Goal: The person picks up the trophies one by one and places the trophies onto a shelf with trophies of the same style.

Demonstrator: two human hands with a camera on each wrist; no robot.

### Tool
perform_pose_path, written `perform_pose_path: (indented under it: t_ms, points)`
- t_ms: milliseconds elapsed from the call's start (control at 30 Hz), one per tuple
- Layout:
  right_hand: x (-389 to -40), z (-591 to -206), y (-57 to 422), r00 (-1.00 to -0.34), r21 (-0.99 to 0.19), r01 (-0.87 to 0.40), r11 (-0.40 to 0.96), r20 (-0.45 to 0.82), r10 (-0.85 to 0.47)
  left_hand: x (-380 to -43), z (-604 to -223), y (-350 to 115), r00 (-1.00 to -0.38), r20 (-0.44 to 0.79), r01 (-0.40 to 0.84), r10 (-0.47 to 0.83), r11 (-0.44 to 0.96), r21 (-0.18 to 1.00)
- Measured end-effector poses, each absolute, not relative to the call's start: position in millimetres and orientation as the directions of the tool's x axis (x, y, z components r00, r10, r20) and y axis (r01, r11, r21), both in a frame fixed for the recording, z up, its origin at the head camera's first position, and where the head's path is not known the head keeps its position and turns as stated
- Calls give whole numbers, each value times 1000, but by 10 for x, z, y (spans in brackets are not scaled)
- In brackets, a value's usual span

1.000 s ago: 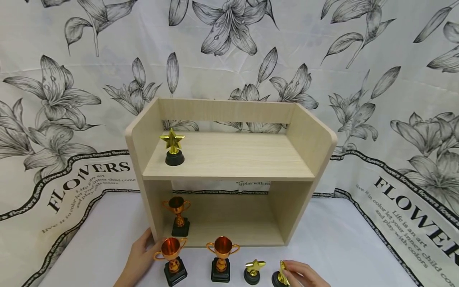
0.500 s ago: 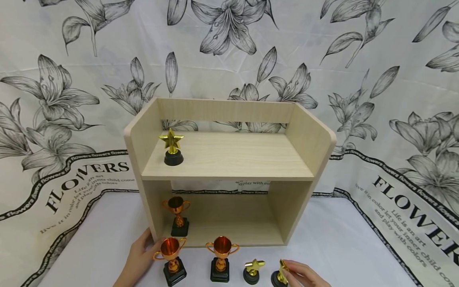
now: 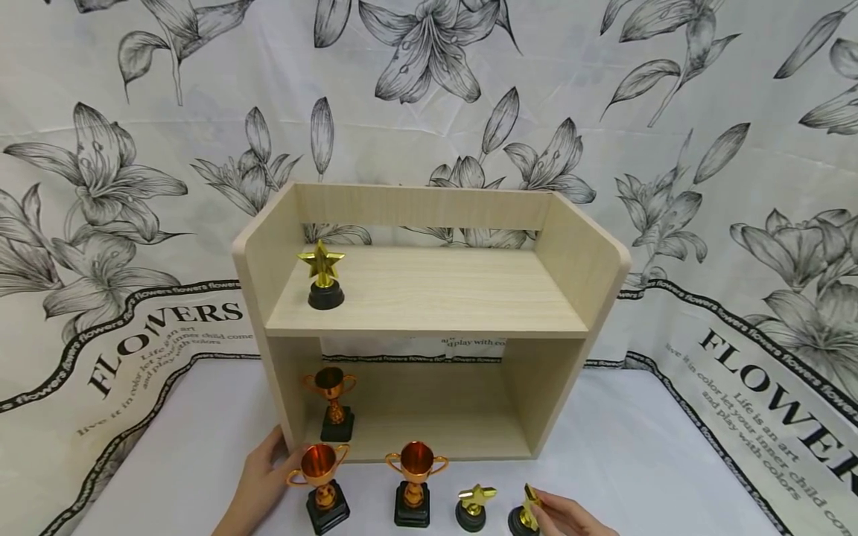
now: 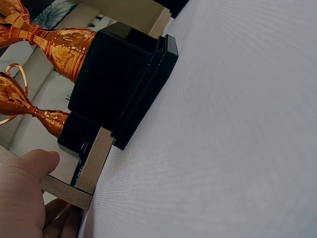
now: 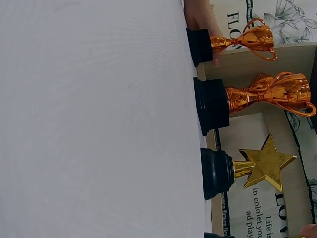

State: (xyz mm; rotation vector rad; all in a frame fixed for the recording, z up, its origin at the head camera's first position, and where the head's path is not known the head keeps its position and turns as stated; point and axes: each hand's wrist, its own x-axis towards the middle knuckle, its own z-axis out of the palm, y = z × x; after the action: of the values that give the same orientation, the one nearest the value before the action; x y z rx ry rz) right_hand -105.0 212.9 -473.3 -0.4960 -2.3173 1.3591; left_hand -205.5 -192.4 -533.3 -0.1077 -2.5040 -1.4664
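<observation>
At the lower left in the head view, my left hand [image 3: 261, 476] grips the front edge of the wooden shelf's [image 3: 429, 333] side panel. Its thumb [image 4: 42, 161] lies on one face of the panel and the fingers are behind, partly hidden. My right hand [image 3: 570, 515] pinches the gold star of a small star trophy [image 3: 521, 521], whose black base is on the white cloth. Left of it stands another star trophy [image 3: 472, 511]. Two orange cup trophies, one in the middle [image 3: 412, 484] and one by my left hand [image 3: 325, 491], stand before the shelf.
A star trophy [image 3: 325, 279] stands at the left of the upper board, and an orange cup trophy [image 3: 335, 409] at the left of the lower compartment. White cloth [image 3: 643, 447] covers the table. A flower-print backdrop [image 3: 670, 186] hangs behind and along the sides.
My right fingers have shifted slightly on the gold star. The left hand, the shelf and the other trophies stay where they were.
</observation>
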Motion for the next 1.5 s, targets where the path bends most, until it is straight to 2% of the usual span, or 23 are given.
perform_pose_path:
  t_ms: [900,1000,1133,1267,1333,1467,1500]
  points:
    - [-1075,-4777,2239,-881,-878,38,478,196,430,-2059,-5316,-1930,-975,215,164,-57,470,867]
    - [-1079,-4766,2336,-931,-877,136,461,46,363,-2056,-5317,-1933,-977,205,152,-62,472,868]
    - [-1093,-4793,2478,-948,-857,263,442,-144,286,-2059,-5321,-1919,-980,188,135,-67,473,871]
    - [-1135,-4836,2484,-934,-871,221,438,-60,352,-2065,-5325,-1911,-982,177,127,-62,473,872]
    - [-1151,-4831,2442,-903,-873,172,456,45,428,-2063,-5325,-1909,-982,179,133,-57,468,874]
    - [-1133,-4798,2409,-877,-868,143,475,111,467,-2073,-5338,-1908,-981,186,137,-59,474,870]
    - [-1119,-4789,2420,-887,-863,162,479,86,454,-2078,-5345,-1908,-980,190,141,-57,475,869]
